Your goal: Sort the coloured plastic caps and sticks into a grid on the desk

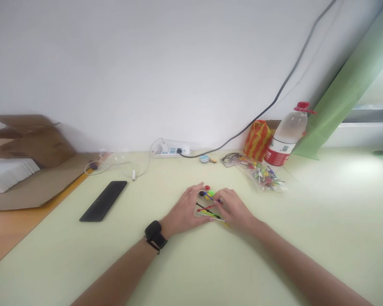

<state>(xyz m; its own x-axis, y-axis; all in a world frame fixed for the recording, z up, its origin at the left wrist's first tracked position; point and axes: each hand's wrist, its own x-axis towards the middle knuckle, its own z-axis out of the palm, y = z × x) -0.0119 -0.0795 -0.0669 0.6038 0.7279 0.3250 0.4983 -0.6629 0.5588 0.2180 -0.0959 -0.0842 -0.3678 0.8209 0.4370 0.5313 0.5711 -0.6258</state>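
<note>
On the table (191, 263), several thin coloured plastic sticks lie crossed in a small pile between my hands, among them a red stick (207, 208) and a white stick (218, 218). My left hand (184, 211) rests at the pile's left side, thumb and fingers apart and curved around it. My right hand (235, 210) pinches the end of a blue stick (208, 196) between thumb and finger. Just beyond lie a red round piece (207, 187), a black round piece (201, 194) and a green round piece (211, 193). The right fingertips are partly hidden.
A clear bag of coloured sticks (268, 177) lies at the right, before a large water bottle (285, 138) and a striped bag (257, 139). A power strip (172, 151) stands by the wall. Left are a black flat object (104, 201) and an open cardboard box (51, 178).
</note>
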